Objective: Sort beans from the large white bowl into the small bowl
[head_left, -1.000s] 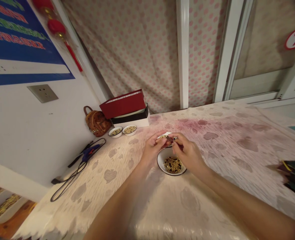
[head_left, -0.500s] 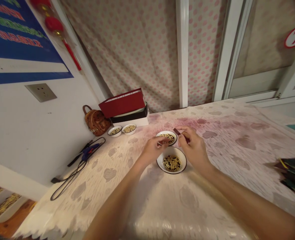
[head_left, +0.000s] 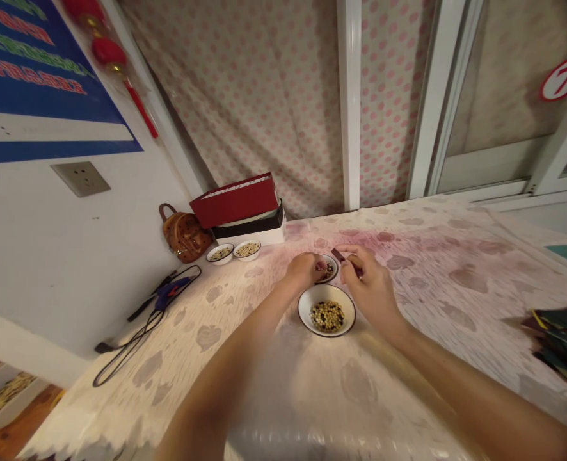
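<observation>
Well, mixed beans (head_left: 326, 317) remain in the white bowl (head_left: 326, 289); my right hand (head_left: 372, 282) pinches a dark red strip (head_left: 340, 256); my left hand (head_left: 306, 270), over the small dish (head_left: 336, 267), hides its grip.

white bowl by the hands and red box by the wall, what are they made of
The white bowl looks like enamelled metal: glossy white with a thin dark rim. The red box seems to be card with a matt red covering, going by its pale edge, but that is uncertain.
</observation>
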`<state>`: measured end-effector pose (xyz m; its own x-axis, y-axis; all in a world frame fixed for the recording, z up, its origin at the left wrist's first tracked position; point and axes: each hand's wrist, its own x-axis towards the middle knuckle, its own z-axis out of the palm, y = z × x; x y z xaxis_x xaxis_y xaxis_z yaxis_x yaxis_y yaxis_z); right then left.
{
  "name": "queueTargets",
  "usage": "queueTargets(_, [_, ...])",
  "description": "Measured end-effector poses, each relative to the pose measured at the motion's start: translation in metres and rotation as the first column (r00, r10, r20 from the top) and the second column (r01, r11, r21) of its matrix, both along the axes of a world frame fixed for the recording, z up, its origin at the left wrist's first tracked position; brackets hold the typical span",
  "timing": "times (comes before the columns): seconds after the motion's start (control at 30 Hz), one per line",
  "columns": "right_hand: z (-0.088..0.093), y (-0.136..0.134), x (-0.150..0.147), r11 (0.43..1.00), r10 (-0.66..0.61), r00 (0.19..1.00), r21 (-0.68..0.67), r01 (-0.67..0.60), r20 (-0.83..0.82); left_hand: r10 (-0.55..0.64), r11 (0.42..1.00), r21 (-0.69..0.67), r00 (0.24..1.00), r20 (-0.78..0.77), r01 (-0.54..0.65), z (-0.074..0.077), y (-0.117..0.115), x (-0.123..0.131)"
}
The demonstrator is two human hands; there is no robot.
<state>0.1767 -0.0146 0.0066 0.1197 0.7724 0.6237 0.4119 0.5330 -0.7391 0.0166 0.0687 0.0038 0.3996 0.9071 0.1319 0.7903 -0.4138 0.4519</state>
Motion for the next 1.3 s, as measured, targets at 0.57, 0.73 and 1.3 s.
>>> queueTargets(0.57, [-0.005, -0.003, -0.005, 0.997, 0.078, 0.997, -0.027, -0.078, -0.001, 0.377, 0.872, -0.409, 0.162, 0.912, 0.269, 0.002, -0.058, -0.006])
queueTargets(0.73, [-0.004, -0.008, -0.008, 0.994, 0.102, 0.995, -0.030, -0.101, 0.010, 0.394, 0.852, -0.402, 0.096, 0.914, 0.336, 0.008, -0.069, -0.002])
queueTargets(1.3, [-0.007, -0.007, -0.008, 0.994, 0.103, 0.990, 0.012, -0.105, 0.095, 0.346, 0.874, -0.375, 0.148, 0.927, 0.308, 0.000, -0.067, -0.003])
